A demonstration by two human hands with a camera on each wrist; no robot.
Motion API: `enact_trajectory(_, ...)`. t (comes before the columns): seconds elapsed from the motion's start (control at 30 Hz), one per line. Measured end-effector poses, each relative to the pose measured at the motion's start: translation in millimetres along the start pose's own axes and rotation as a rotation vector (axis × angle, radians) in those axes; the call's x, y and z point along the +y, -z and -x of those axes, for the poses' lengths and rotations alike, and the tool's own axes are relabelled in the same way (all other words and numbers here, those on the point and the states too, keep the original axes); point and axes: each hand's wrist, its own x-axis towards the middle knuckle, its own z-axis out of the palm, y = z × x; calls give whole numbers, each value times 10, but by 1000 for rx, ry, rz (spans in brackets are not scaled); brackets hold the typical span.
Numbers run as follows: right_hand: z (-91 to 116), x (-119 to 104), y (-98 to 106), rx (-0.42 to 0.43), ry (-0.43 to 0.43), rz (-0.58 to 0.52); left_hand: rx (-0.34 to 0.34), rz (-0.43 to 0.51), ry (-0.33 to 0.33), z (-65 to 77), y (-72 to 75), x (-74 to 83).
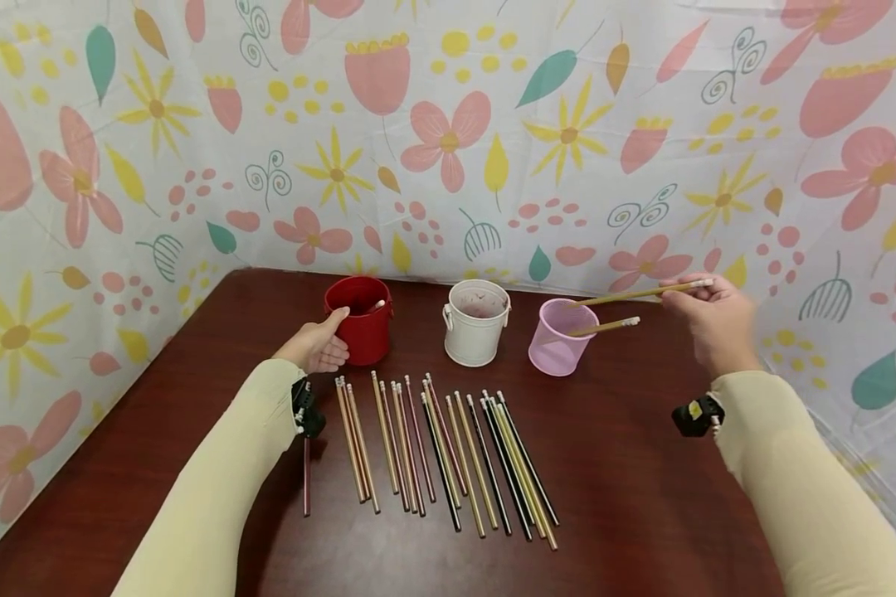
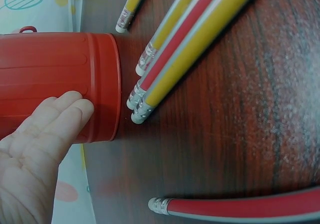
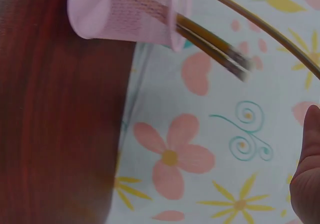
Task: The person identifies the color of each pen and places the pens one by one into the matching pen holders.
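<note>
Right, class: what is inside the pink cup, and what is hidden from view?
Two pencils lean inside the pink cup, eraser ends out past the rim. Their lower parts show faintly through its wall, but their far ends cannot be made out.

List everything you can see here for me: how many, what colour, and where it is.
Backdrop: one, white with floral print, behind
Table: one, reddish brown, foreground
Red bucket: one, red, back left
White bucket: one, white, middle
Pink cup: one, pink, right of the white bucket
Loose pencils: over fifteen, yellow, red and black, on the table
Cup pencils: two, yellowish, in the pink cup
Bucket pencil: at least one, white eraser showing, in the red bucket
Held pencil: one, yellowish, in the right hand
Wrist cameras: two, black, one per wrist
Sleeves: two, cream, both arms
Left hand: one, bare, at the red bucket
Right hand: one, bare, far right
</note>
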Motion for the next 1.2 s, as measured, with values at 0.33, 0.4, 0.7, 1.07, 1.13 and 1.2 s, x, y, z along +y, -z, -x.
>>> enact_trajectory(0.33, 90, 212, -35, -63, -58, 105, 13, -4, -19, 8, 0, -9)
enact_trajectory(0.4, 101, 244, -35, -77, -69, 127, 11, -6, -24, 13, 6, -10)
enact_trajectory(0.7, 155, 322, -72, -119, -87, 333, 3, 13, -10, 15, -15, -8)
enact_trajectory(1.07, 237, 449, -144, -98, -80, 479, -2, 12, -11, 8, -15, -4)
enact_trajectory(1.13, 215, 524, -111, -89, -81, 525, 0, 9, -11, 2, -11, -8)
enact_trajectory(1.2, 223, 541, -128, -81, -89, 565, 2, 7, -9, 1, -10, -10)
